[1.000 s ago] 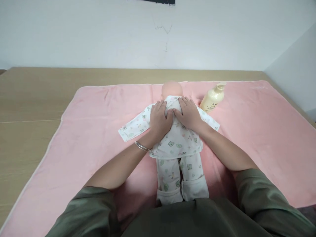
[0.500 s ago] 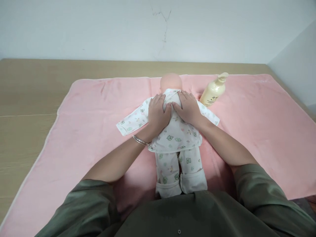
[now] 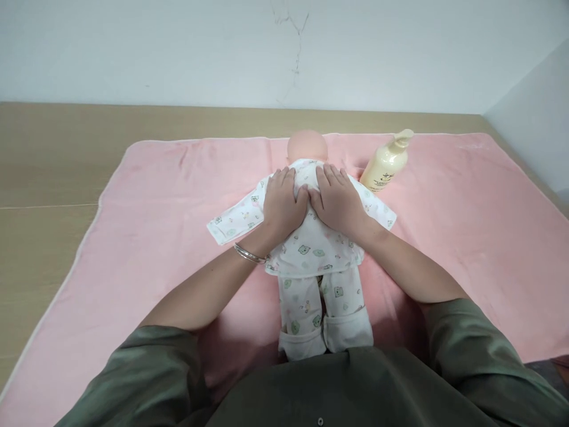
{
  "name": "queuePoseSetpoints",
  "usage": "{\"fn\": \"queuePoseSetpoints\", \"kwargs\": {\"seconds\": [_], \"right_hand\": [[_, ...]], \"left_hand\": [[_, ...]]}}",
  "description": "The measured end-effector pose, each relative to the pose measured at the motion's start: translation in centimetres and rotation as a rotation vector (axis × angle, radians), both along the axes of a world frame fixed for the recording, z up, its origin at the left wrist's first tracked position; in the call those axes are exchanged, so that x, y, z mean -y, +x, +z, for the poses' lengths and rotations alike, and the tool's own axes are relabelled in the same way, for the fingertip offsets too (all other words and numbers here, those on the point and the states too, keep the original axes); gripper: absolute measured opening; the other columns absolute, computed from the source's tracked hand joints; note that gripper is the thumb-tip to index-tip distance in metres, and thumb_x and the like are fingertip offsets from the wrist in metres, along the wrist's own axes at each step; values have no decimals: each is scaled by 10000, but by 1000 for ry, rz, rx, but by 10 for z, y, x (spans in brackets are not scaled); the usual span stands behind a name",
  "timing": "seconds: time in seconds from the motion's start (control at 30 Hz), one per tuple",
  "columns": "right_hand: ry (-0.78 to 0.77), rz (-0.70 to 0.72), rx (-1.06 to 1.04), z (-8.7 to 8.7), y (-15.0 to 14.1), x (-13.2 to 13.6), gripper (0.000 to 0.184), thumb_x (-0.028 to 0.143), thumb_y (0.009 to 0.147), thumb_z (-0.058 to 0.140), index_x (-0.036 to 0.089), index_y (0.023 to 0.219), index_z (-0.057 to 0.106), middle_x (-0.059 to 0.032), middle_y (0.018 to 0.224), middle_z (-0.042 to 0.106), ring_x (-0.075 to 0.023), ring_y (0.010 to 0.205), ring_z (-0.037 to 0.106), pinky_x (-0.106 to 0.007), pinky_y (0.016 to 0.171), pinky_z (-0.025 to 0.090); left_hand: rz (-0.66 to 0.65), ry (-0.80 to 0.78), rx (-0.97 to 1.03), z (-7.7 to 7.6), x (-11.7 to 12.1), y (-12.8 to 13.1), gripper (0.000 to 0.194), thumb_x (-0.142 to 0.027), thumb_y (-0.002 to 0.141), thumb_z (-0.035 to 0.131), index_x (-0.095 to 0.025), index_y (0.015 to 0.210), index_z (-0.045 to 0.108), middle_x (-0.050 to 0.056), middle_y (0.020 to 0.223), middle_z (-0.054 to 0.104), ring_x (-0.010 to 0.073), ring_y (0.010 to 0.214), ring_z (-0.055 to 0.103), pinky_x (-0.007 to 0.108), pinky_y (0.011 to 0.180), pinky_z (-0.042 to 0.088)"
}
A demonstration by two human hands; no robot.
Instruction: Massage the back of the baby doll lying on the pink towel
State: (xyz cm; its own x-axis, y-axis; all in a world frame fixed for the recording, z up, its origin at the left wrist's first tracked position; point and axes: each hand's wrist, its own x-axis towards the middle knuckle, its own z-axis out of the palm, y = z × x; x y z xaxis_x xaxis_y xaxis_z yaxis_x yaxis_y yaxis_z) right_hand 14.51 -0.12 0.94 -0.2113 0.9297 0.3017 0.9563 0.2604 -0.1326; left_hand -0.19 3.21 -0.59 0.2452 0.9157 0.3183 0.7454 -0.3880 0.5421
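Observation:
A baby doll (image 3: pixel 317 252) in white printed pyjamas lies with its back up and its head away from me. Its sleeves stretch out to both sides, and its trouser legs point toward me with folded-up cuffs. Flat on the left side of its upper back rests my left hand (image 3: pixel 284 201), thumb angled inward. My right hand (image 3: pixel 338 200) lies open on the right side of the back, its thumb close to the left one. A silver bangle (image 3: pixel 249 254) circles my left wrist. The doll's face is hidden.
Under the doll spreads a pink blanket (image 3: pixel 178 196) on a wooden surface (image 3: pixel 48 160). A cream pump bottle (image 3: pixel 386 163) tilts beside the doll's right-hand sleeve. Behind stands a pale, cracked wall (image 3: pixel 178 53).
My right hand has shifted slightly, its fingers now more upright and lower from the doll's collar. The left hand stays nearly in place. The camera view has moved a little.

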Motion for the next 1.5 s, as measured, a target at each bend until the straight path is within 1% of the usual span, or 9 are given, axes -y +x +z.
{"fn": "queuePoseSetpoints", "kwargs": {"seconds": [0.27,0.47,0.63,0.73,0.87,0.97,1.13,1.27,1.5], "right_hand": [[-32,145,-41,0,3,5,566,275,998,297,-43,1463,342,-227,1544,280,-284,1472,195,-472,1236,190],[-82,114,-135,-2,12,-2,596,313,983,309,37,1510,282,-170,1579,229,-267,1492,124,-516,1232,176],[-155,133,-147,-1,27,-17,618,406,1010,351,74,1528,286,-142,1583,236,-266,1483,169,-510,1227,187],[-156,74,-148,1,22,-15,616,420,1018,344,63,1519,309,-152,1569,269,-281,1476,192,-519,1222,200],[-139,-40,-130,6,5,2,599,369,1013,323,-4,1481,357,-202,1527,334,-312,1453,250,-522,1209,240],[-160,-39,-126,7,4,4,600,334,994,338,-29,1471,365,-212,1517,345,-307,1445,272,-504,1206,260],[-125,3,-161,-1,18,-11,581,369,996,332,55,1483,370,-173,1532,339,-304,1447,268,-539,1205,233],[-100,7,-148,-7,20,-13,597,361,995,307,18,1483,343,-200,1533,324,-318,1449,254,-544,1205,217],[-87,22,-147,-8,20,-10,598,401,1015,281,41,1490,331,-191,1537,319,-312,1451,252,-541,1207,208]], "left_hand": [[-19,15,30,-2,0,-1,555,-418,959,365,-77,1381,484,200,1483,477,325,1431,380,499,1215,254],[-20,34,1,2,15,3,541,-392,974,352,-91,1411,456,192,1508,452,329,1451,349,536,1216,227],[-25,45,-5,6,25,2,541,-378,956,402,-102,1419,448,184,1526,430,330,1467,322,530,1225,218],[-38,4,4,5,11,-2,567,-386,924,450,-100,1414,456,184,1522,434,344,1455,336,529,1218,244],[-89,-23,-19,4,-7,-7,587,-389,877,514,-98,1387,487,194,1474,488,351,1405,406,515,1197,288],[-57,-7,-63,5,0,-4,606,-399,906,486,-63,1409,449,231,1499,443,377,1430,362,556,1199,241],[-62,57,-89,9,21,4,578,-426,972,390,-71,1427,416,236,1520,411,368,1462,314,572,1207,191],[-102,53,-90,9,19,3,588,-430,964,399,-69,1427,419,237,1516,415,354,1457,327,534,1212,208],[-114,68,-54,6,15,2,580,-457,970,378,-104,1429,413,210,1525,415,349,1462,318,539,1214,195]]}}
